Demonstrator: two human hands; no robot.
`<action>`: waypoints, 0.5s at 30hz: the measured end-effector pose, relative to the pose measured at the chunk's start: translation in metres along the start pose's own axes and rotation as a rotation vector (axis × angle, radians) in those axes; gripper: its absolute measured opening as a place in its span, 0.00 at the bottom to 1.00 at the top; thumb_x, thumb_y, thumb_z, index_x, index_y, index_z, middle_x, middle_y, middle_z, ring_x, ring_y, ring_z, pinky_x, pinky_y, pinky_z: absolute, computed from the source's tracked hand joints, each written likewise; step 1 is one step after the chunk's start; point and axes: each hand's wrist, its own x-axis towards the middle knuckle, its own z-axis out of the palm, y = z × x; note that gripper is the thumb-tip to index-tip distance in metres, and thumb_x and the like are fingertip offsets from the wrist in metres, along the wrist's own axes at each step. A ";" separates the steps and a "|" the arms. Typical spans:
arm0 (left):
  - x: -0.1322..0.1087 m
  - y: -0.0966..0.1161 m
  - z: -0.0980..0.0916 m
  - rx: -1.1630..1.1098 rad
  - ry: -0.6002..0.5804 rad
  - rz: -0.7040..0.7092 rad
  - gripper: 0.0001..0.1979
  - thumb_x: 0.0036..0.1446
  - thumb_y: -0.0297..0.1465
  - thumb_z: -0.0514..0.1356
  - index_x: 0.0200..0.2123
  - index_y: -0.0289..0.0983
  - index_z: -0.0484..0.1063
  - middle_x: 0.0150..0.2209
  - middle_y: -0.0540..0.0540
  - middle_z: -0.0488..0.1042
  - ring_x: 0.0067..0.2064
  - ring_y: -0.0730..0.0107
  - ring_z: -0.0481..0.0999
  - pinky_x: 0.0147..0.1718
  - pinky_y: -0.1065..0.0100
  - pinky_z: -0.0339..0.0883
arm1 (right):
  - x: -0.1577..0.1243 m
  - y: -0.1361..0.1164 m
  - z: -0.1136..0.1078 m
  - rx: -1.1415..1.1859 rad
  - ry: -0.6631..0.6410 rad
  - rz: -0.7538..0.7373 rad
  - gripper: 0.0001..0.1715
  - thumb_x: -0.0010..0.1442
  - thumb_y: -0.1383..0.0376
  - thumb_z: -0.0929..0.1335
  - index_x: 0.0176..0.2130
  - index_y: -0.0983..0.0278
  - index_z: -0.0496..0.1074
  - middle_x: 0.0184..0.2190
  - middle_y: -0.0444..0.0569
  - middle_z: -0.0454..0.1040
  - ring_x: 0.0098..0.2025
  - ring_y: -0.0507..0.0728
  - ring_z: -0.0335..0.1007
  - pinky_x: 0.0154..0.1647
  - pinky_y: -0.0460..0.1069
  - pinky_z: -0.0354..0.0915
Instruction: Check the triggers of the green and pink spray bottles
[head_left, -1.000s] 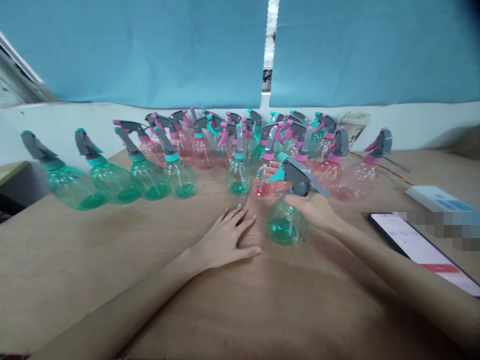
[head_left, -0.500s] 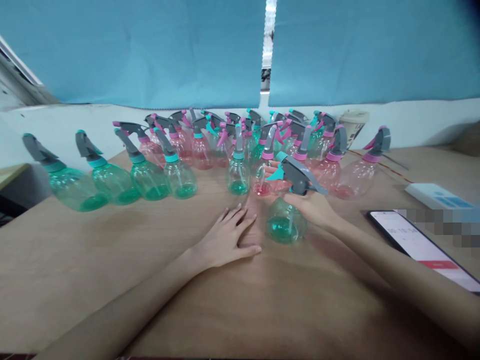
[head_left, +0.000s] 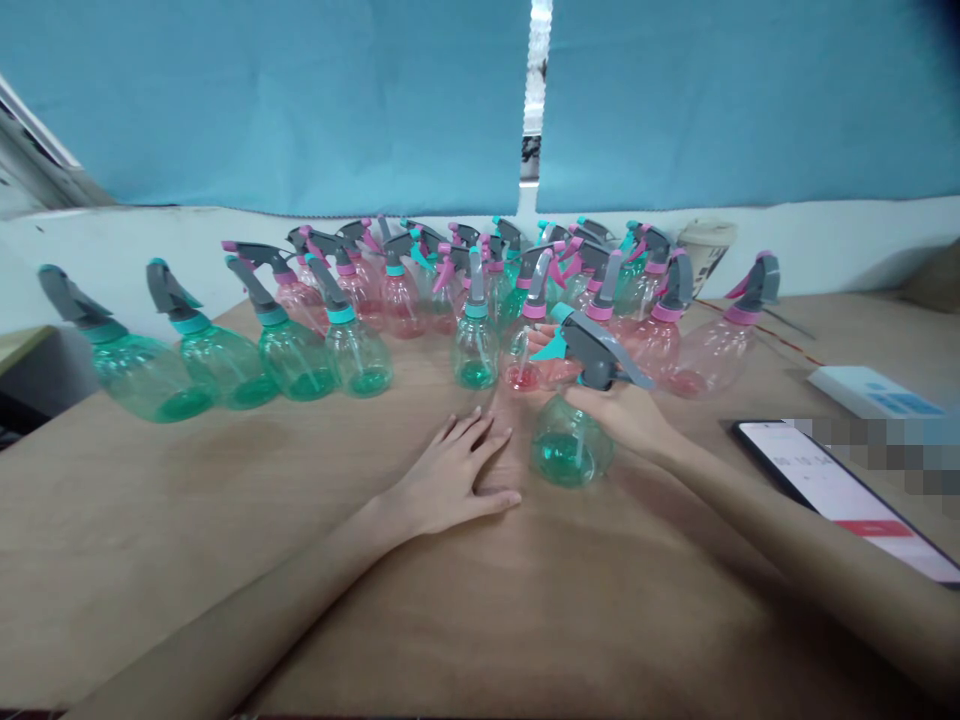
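A clear green spray bottle (head_left: 574, 450) with a grey head and turquoise trigger is in my right hand (head_left: 626, 415). My thumb lies across its neck in front, and the fingers show behind the trigger. The bottle stands roughly upright, with green liquid low inside. My left hand (head_left: 446, 480) rests palm down on the wooden table (head_left: 420, 620), fingers spread, holding nothing. Just beyond my hands are another green spray bottle (head_left: 475, 350) and a pink spray bottle (head_left: 523, 355), partly hidden by my right fingers.
Several green spray bottles (head_left: 296, 360) line the left side, and pink ones (head_left: 720, 350) stand at the right. More bottles crowd the back. A phone (head_left: 825, 480) lies at right, near a white box (head_left: 870, 392) and a paper cup (head_left: 705, 250). Behind hangs a blue curtain (head_left: 300, 100).
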 end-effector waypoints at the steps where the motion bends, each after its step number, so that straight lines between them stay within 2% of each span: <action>1: 0.000 0.000 0.000 0.000 -0.002 0.000 0.42 0.57 0.59 0.47 0.66 0.37 0.52 0.67 0.35 0.49 0.68 0.48 0.46 0.63 0.46 0.41 | 0.000 0.000 0.000 0.014 -0.007 0.004 0.03 0.43 0.62 0.63 0.23 0.58 0.64 0.16 0.39 0.57 0.21 0.52 0.53 0.21 0.49 0.57; 7: 0.000 0.000 0.001 -0.010 0.009 0.006 0.42 0.57 0.59 0.48 0.65 0.37 0.53 0.67 0.35 0.50 0.68 0.48 0.46 0.63 0.46 0.41 | 0.001 0.002 -0.001 0.095 -0.042 0.005 0.04 0.44 0.62 0.65 0.26 0.59 0.67 0.24 0.43 0.69 0.28 0.55 0.63 0.30 0.52 0.63; 12: -0.001 -0.001 0.004 -0.001 0.022 0.011 0.42 0.56 0.59 0.47 0.65 0.38 0.52 0.67 0.36 0.50 0.68 0.48 0.46 0.63 0.46 0.41 | 0.001 0.001 -0.002 0.073 -0.019 0.078 0.02 0.43 0.63 0.65 0.22 0.58 0.64 0.21 0.43 0.67 0.28 0.57 0.65 0.27 0.52 0.63; 15: -0.001 -0.001 0.003 0.012 0.015 0.013 0.43 0.56 0.60 0.46 0.65 0.38 0.52 0.67 0.36 0.50 0.68 0.48 0.47 0.63 0.47 0.42 | 0.001 -0.004 -0.002 0.104 -0.037 0.056 0.01 0.43 0.65 0.65 0.24 0.58 0.67 0.24 0.45 0.71 0.31 0.59 0.68 0.31 0.53 0.66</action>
